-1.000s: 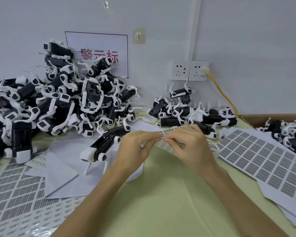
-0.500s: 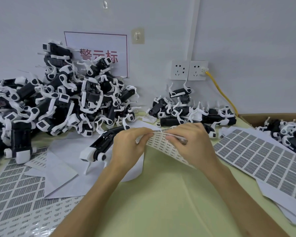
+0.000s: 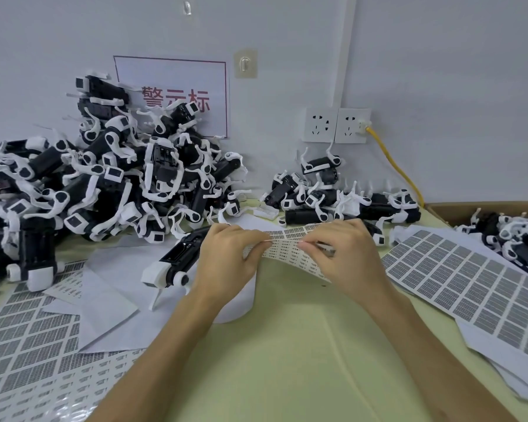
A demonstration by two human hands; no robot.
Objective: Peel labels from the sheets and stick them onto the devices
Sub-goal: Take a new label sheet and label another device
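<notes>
A person's left hand (image 3: 226, 257) and right hand (image 3: 345, 257) hold a curled label sheet (image 3: 290, 249) just above a pale green table (image 3: 287, 367), the left pinching its near edge and the right's thumb and forefinger pinching at its printed face. One black-and-white device (image 3: 173, 263) lies on white paper just beside the left hand, in front of a large pile of devices (image 3: 104, 184) heaped against the wall. A flat sheet of grey labels (image 3: 470, 287) lies to the right, near a cardboard box (image 3: 457, 208).
</notes>
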